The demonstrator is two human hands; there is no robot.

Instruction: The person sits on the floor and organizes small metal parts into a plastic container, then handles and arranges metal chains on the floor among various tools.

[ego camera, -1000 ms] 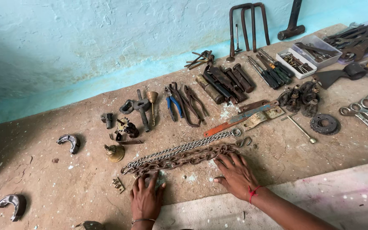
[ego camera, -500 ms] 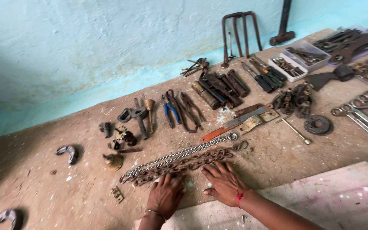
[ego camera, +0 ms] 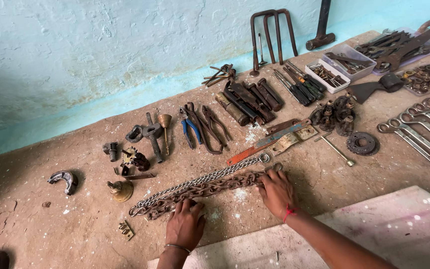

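Both hands rest on a rusty heavy chain (ego camera: 205, 190) that lies stretched across the dirt floor (ego camera: 75, 229), running from about 8 o'clock up toward 2 o'clock. The left hand (ego camera: 185, 224) presses on the chain's lower-left stretch, fingers lying side by side and curled down over the links. The right hand (ego camera: 276, 192) covers the upper-right end, fingers bent onto it; whether they actually pinch a link I cannot tell from this angle. A thinner silver chain (ego camera: 200, 180) lies just beside the rusty one, at its 11 o'clock side. Blue-handled pliers (ego camera: 189, 130) lie well apart at 12 o'clock.
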